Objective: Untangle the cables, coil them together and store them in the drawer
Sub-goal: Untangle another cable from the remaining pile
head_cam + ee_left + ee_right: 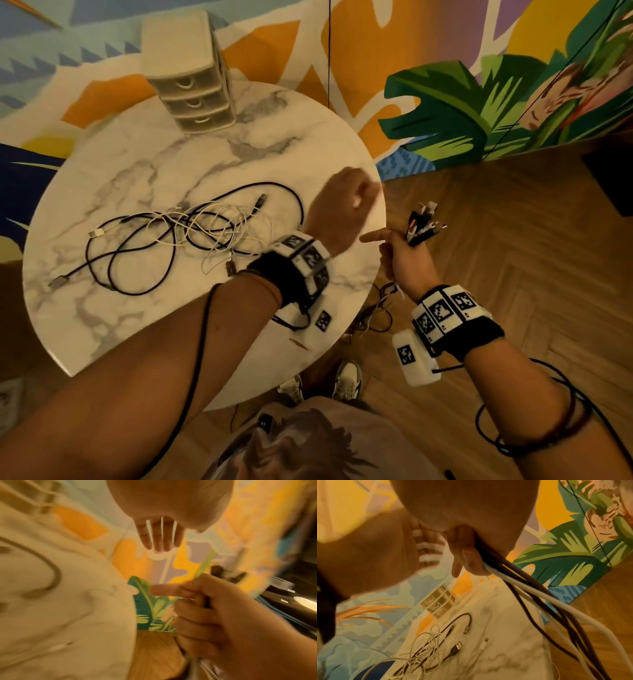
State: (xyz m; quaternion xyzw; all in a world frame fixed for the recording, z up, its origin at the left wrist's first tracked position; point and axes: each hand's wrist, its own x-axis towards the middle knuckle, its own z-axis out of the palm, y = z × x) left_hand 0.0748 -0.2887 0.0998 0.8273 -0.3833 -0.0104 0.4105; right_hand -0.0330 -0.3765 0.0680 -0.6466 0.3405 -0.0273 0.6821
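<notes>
A tangle of black and white cables (191, 233) (428, 649) lies on the round marble table (137, 325). My right hand (400, 253) (465, 555) is just off the table's right edge. It grips a bundle of cable ends (423, 222) with its index finger pointing left. The bundle's black and white cables (513, 577) hang down past the table edge (373, 315). My left hand (346, 202) (161, 536) hovers over the table's right rim, fingers straight and holding nothing. A small white three-drawer unit (191, 85) (439, 604) stands at the table's far edge, all drawers closed.
A painted mural wall runs behind the table, and a wooden floor (513, 240) lies to the right. My shoes (346, 380) show below the near table edge. A dark object (613, 185) sits on the floor at the far right.
</notes>
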